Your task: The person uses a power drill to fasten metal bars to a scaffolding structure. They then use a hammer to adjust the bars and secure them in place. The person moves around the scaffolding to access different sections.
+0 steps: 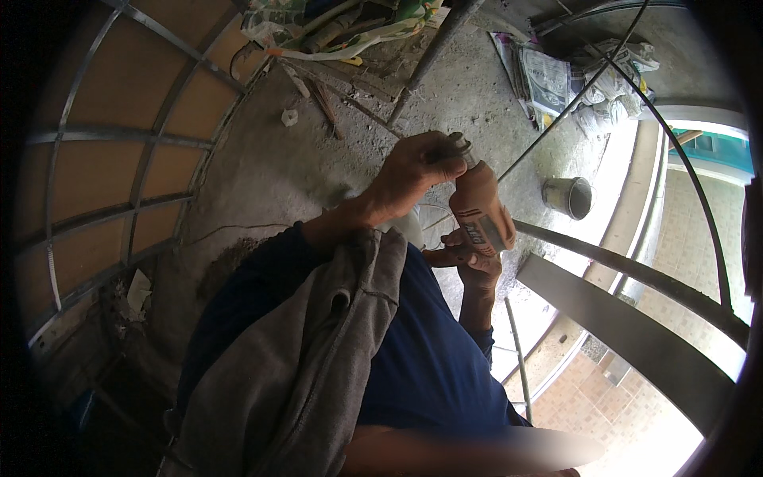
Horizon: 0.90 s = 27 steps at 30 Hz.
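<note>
A dusty orange power drill is held in front of my body, its metal chuck end pointing up and away from me. My left hand is closed around the front of the drill at the chuck, fingers wrapped over it. Lower down, my right hand grips the drill's rear handle, with its fingers partly hidden behind the body. A grey towel hangs down over my dark blue shirt.
A metal-framed brown panel wall stands at left. Slanting poles and a wide grey board cross the right side. A bucket stands on the rough concrete floor. Sacks and scrap wood lie farther off.
</note>
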Each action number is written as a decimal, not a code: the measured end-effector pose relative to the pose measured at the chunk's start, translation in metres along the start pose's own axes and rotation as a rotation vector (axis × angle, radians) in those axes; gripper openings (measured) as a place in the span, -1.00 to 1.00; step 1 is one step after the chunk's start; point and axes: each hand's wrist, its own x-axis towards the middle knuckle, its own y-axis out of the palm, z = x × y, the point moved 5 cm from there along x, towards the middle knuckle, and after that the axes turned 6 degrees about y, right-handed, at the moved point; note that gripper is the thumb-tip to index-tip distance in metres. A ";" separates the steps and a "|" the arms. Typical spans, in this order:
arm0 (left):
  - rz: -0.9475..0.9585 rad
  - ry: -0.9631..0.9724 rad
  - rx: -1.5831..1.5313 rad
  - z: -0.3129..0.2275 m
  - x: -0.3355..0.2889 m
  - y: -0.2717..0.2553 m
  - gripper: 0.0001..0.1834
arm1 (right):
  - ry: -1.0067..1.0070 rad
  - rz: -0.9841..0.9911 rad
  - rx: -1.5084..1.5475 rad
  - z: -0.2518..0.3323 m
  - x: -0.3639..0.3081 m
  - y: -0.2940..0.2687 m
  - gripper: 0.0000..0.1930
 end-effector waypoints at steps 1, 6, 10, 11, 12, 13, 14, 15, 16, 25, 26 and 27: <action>0.023 -0.034 -0.068 0.001 -0.001 0.003 -0.89 | -0.016 0.003 0.005 0.000 0.000 -0.001 -0.19; 0.069 -0.035 -0.125 0.009 0.000 0.015 -0.83 | -0.019 0.039 0.097 -0.006 0.000 -0.006 -0.09; 0.030 -0.017 -0.281 0.016 0.000 0.017 -0.88 | -0.075 0.028 0.073 -0.005 0.001 -0.005 -0.05; 0.030 -0.018 -0.328 0.017 -0.001 0.018 -0.89 | -0.093 0.029 0.069 -0.004 0.002 -0.003 -0.05; 0.029 -0.019 -0.374 0.018 -0.001 0.018 -0.90 | -0.083 -0.014 0.056 -0.003 0.001 -0.002 -0.04; 0.030 -0.013 -0.368 0.017 -0.001 0.018 -0.91 | -0.078 0.014 0.077 -0.002 0.002 0.001 -0.04; 0.032 -0.007 -0.363 0.017 -0.001 0.018 -0.91 | -0.044 -0.003 0.086 -0.002 0.000 0.003 -0.05; 0.044 0.011 -0.362 0.016 -0.001 0.019 -0.91 | -0.033 0.012 0.102 -0.001 0.000 0.005 -0.05; 0.035 0.006 -0.364 0.016 0.000 0.019 -0.91 | -0.019 -0.015 0.067 0.000 -0.001 0.006 -0.09; -0.004 0.035 -0.268 0.005 -0.001 0.018 -0.90 | -0.017 0.012 0.006 -0.002 0.001 0.005 -0.17; 0.003 0.035 -0.284 0.004 -0.001 0.018 -0.90 | -0.036 0.026 -0.007 -0.001 0.001 0.006 -0.17; 0.012 0.035 -0.299 0.004 0.000 0.019 -0.89 | -0.046 0.032 -0.022 0.000 0.002 0.007 -0.18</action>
